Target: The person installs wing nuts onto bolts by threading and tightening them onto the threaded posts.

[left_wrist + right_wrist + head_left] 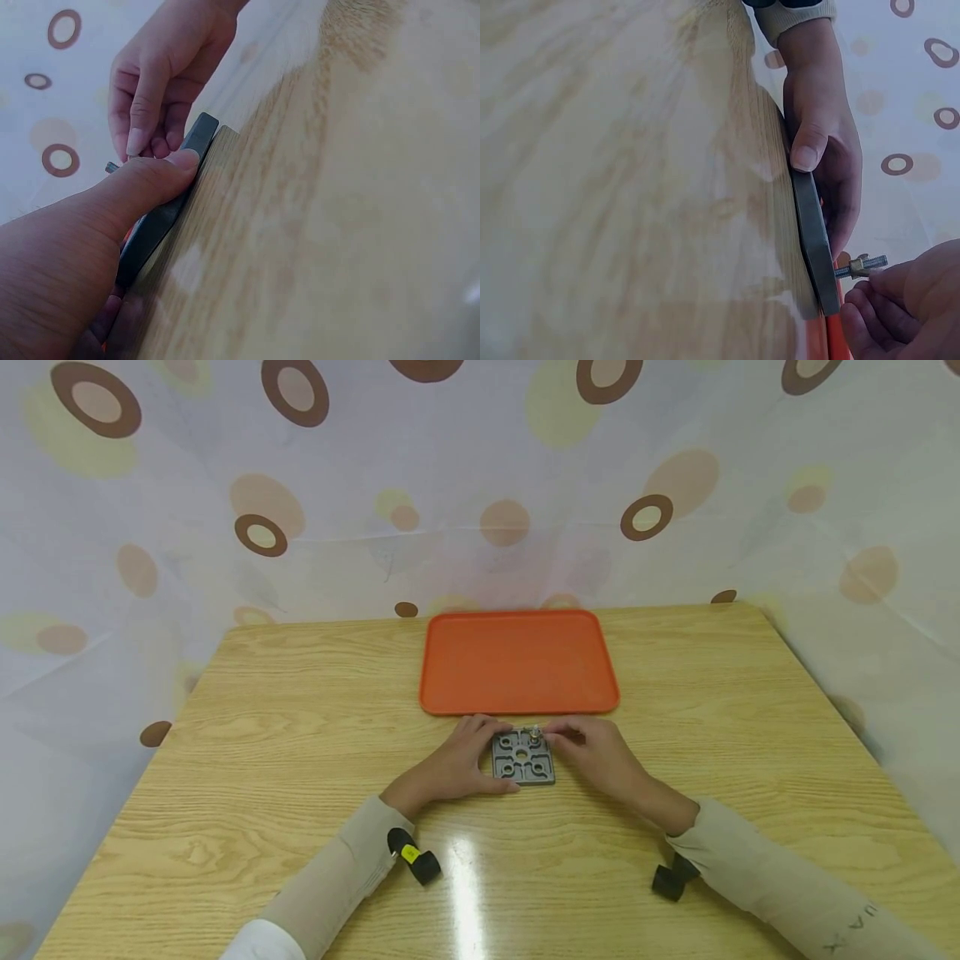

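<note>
A grey square metal plate (522, 769) with round holes and raised ribs lies on the table. My left hand (459, 763) grips it from the left, the thumb on the near edge and the fingers at the far edge. A threaded bolt (877, 262) stands up from the plate's far right corner, as the right wrist view shows. On its shaft sits a brass-coloured wing nut (859, 266), apart from the plate's face. My right hand (600, 760) pinches the wing nut with thumb and finger. In the left wrist view, the left thumb hides most of the bolt.
Just beyond the plate lies an orange tray (517, 664) on the wooden table (322, 735). A patterned curtain (465, 468) hangs behind the table. Each sleeved wrist carries a black camera strap (408, 853).
</note>
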`<state>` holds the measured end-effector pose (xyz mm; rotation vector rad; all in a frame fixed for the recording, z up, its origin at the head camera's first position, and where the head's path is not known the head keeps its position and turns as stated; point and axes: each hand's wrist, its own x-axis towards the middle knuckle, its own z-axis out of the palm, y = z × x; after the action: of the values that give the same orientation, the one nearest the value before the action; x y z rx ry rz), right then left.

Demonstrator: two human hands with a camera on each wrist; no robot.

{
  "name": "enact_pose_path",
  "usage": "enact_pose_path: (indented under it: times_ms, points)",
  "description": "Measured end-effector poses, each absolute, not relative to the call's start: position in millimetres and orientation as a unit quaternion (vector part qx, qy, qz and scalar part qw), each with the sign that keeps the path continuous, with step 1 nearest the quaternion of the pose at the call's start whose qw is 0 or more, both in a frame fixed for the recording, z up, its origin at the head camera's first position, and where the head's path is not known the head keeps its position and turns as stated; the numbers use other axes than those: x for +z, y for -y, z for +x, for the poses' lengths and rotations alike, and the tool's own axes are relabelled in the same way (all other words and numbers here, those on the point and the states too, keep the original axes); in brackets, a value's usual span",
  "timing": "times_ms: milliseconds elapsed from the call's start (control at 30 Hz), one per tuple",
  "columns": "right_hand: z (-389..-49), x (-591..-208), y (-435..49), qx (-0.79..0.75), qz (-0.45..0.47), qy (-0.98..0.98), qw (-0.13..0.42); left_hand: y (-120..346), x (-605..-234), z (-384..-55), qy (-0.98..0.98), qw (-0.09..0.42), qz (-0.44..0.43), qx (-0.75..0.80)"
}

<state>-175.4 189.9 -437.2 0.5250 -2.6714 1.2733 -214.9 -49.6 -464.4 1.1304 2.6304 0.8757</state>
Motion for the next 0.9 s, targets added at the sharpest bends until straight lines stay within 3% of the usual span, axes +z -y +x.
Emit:
enact_pose_path:
  times_ms: [900]
  points:
    - [-178.5,-436.4,-180.4,0.454,0.176,0.873,0.033,48.7,-460.3,-213.1,-0.875,0.074,0.377,0.293]
